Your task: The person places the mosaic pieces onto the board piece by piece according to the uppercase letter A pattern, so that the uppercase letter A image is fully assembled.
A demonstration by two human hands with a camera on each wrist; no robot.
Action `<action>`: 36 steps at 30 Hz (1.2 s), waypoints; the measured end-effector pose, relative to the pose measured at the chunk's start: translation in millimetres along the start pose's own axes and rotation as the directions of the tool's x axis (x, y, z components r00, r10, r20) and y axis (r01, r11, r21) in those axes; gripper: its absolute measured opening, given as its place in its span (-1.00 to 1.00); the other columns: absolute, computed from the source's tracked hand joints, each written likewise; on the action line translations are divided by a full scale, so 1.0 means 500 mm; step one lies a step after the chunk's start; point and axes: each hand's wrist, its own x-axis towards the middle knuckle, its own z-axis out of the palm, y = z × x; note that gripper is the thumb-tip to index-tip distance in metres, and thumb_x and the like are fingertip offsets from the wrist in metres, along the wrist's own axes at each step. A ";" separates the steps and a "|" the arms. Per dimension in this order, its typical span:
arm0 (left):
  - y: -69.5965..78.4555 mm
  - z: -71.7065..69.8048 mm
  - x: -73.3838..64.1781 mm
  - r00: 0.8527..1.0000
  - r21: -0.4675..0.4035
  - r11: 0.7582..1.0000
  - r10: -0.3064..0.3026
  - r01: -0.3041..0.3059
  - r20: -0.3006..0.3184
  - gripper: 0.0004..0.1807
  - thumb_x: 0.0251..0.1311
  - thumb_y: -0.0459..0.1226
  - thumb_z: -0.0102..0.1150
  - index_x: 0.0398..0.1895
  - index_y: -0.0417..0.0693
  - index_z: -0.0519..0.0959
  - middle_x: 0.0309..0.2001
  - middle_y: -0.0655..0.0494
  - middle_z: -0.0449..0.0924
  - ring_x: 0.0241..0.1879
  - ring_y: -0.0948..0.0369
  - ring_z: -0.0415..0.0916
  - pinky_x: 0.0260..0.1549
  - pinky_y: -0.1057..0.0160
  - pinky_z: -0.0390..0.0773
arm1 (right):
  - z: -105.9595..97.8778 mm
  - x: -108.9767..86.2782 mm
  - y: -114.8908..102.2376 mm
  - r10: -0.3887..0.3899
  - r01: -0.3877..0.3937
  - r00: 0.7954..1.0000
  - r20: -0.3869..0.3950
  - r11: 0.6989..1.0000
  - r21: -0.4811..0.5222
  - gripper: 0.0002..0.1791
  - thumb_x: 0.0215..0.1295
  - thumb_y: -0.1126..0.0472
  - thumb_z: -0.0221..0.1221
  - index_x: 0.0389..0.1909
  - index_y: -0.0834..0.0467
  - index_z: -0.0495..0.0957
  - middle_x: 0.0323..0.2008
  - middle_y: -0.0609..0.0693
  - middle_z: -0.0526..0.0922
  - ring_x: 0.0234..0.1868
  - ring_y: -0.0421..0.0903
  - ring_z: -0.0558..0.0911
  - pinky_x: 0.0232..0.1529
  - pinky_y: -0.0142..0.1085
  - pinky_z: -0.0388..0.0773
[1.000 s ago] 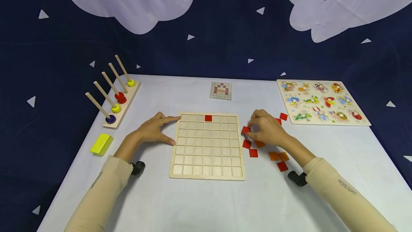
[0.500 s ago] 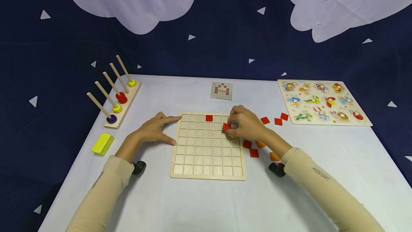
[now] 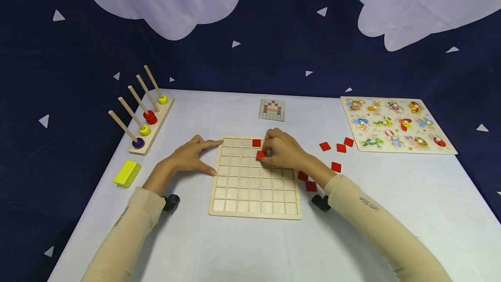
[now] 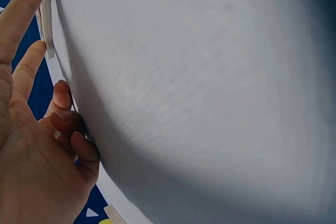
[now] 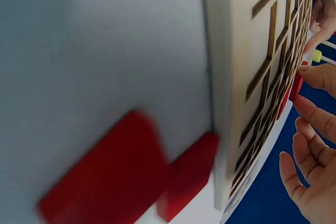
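My right hand pinches a red square tile between thumb and index finger, low over the wooden grid board. The right wrist view shows the same tile tilted at the fingertips. Just beyond it, another red tile lies in a cell of the board's far row. My left hand touches the board's left edge with its extended thumb and index finger. In the left wrist view the remaining fingers of that hand are bent against the white tabletop.
Several loose red tiles lie right of the board, some partly behind my right arm. A small pattern card sits behind the board. An insect peg puzzle lies far right. A peg stacker and yellow block are left.
My right hand has picked up a red tile from beside the board and carried it left over the grid, near the placed tile. The left hand stays at the board's edge.
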 end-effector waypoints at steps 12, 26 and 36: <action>0.000 -0.002 0.001 1.000 -0.001 1.000 0.001 -0.001 0.010 0.11 -0.29 0.13 0.61 0.47 0.29 0.31 -0.15 0.00 0.29 -0.21 0.12 0.27 -0.26 0.20 0.27 | 0.014 0.044 -0.026 -0.023 0.024 0.999 0.031 0.999 -0.041 -0.77 0.12 0.07 0.43 -0.32 0.15 0.74 -0.18 0.01 0.55 -0.14 -0.04 0.46 -0.19 -0.21 0.44; 0.002 -0.004 0.001 1.000 0.001 1.000 -0.002 0.002 0.003 0.12 -0.30 0.15 0.61 0.48 0.30 0.30 -0.15 0.02 0.27 -0.19 0.12 0.27 -0.22 0.20 0.28 | 0.029 0.064 -0.036 0.026 -0.026 1.000 0.016 0.999 0.031 -0.84 0.16 0.12 0.42 -0.36 0.13 0.72 -0.25 0.02 0.56 -0.24 -0.06 0.39 -0.23 -0.25 0.38; 0.000 -0.002 0.001 1.000 -0.011 1.000 0.003 -0.003 0.010 0.11 -0.28 0.14 0.61 0.47 0.28 0.31 -0.15 -0.01 0.28 -0.21 0.12 0.26 -0.26 0.20 0.26 | 0.027 0.066 -0.039 0.089 -0.094 0.994 0.065 0.993 0.076 -0.82 0.16 0.08 0.42 -0.33 0.10 0.73 -0.26 0.02 0.57 -0.22 -0.05 0.38 -0.21 -0.23 0.37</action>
